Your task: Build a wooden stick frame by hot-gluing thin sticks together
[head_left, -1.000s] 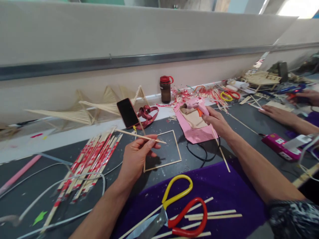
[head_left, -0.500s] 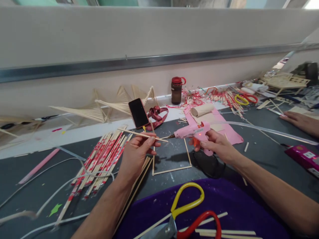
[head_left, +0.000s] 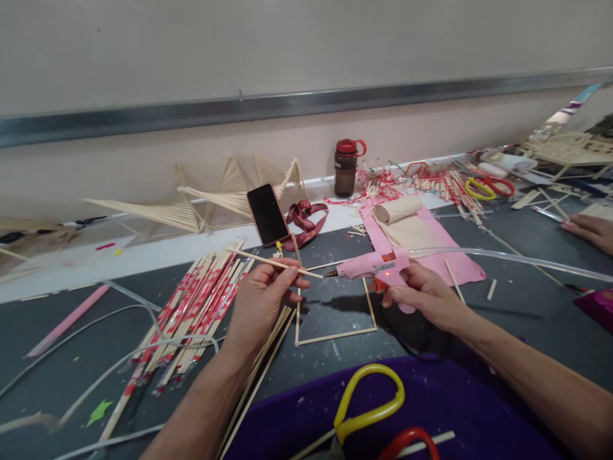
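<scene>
Here, wooden stick point(head_left: 261, 258) (slim), glue gun point(head_left: 366, 265)

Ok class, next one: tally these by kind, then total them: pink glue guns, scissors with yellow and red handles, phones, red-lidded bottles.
Pink glue gun, in the right hand: 1
Scissors with yellow and red handles: 2 (near pair, far pair)
Phone: 1
Red-lidded bottle: 1
Total: 5
</scene>
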### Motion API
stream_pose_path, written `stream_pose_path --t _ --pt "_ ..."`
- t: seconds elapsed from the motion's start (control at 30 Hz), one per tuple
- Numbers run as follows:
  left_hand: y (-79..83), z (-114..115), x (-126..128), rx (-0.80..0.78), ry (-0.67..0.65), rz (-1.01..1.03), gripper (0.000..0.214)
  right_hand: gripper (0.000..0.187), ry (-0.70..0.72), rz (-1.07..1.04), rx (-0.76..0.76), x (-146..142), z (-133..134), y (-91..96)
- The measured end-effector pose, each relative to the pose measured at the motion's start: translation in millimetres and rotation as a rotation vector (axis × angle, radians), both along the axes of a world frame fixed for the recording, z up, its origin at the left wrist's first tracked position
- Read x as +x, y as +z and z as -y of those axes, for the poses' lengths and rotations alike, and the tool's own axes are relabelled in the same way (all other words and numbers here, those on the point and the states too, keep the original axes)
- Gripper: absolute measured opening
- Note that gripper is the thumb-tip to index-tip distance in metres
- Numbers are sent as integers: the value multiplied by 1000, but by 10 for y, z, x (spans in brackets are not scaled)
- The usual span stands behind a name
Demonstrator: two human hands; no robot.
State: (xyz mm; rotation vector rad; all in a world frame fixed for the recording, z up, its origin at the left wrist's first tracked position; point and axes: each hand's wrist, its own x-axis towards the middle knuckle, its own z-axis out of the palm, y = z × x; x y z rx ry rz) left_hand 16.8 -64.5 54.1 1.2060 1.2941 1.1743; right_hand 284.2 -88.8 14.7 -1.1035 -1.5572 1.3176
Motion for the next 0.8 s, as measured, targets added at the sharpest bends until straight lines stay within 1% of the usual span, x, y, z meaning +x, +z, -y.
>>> stream_pose_path --t 0.17,0.3,0.43,0.8 --pt "7 9 17 -14 0 -11 30 21 -9 77 92 4 0 -24" --pt "1 15 15 -4 -16 -17 30 21 -33 103 117 -2 0 -38" --pt "8 27 21 1 -21 -36 29 21 -23 144 142 4 -7 -52" --pt "13 45 50 9 -25 -68 26 21 -24 181 134 19 -10 -88"
